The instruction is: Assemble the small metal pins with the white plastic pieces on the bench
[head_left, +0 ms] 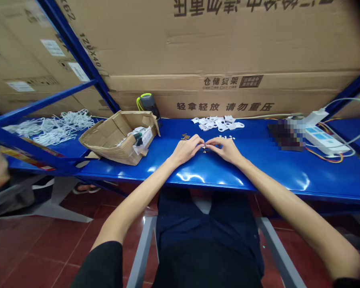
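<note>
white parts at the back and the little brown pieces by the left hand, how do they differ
The white parts are pale, the brown pieces darker. The white parts look larger, some with holes; the brown pieces look like thin slivers. The white parts lie farther back; the brown pieces lie just beyond the left hand. Both are on the blue table.

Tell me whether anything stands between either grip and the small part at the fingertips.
Nothing visible: the left grip and right grip meet at the small part. White pieces lie beyond, the cardboard box to the left.
</note>
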A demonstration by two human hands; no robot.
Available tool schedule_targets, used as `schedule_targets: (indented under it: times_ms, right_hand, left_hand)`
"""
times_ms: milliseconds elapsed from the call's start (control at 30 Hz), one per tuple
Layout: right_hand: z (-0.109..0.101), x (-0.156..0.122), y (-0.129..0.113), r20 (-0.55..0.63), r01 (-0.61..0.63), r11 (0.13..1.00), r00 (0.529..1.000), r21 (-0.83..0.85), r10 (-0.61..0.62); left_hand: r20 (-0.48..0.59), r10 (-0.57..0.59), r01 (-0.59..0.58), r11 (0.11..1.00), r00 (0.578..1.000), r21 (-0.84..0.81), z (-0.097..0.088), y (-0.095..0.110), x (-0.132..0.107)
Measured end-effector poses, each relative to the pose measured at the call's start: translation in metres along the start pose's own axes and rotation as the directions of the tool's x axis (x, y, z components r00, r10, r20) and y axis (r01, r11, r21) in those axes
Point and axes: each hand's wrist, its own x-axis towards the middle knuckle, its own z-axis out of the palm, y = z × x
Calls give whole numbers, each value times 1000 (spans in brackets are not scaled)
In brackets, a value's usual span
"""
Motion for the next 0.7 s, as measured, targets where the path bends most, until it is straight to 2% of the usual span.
schedule_targets:
  times_ms: [100, 300, 500, 700]
  right_hand:
    - [1, 0, 2, -33, 26, 999, 999, -45, -28]
    - [-1, 1, -2, -113, -36, 998, 993, -44, 30]
    - [-3, 1, -4, -65, -5, 998, 998, -56, 1]
    - [-2, 2, -1, -105, -49, 989, 994, -137, 35]
  left_hand:
    - [-25, 20, -20, 999, 1000, -29, 2, -1, 0]
    - [-88, 6, -13, 997, 996, -72, 3, -3, 0]
    - [-111, 7, -14, 998, 994, -65, 4, -4, 0]
    - [-83, -31, 26, 998, 996, -57, 2, -2, 1]
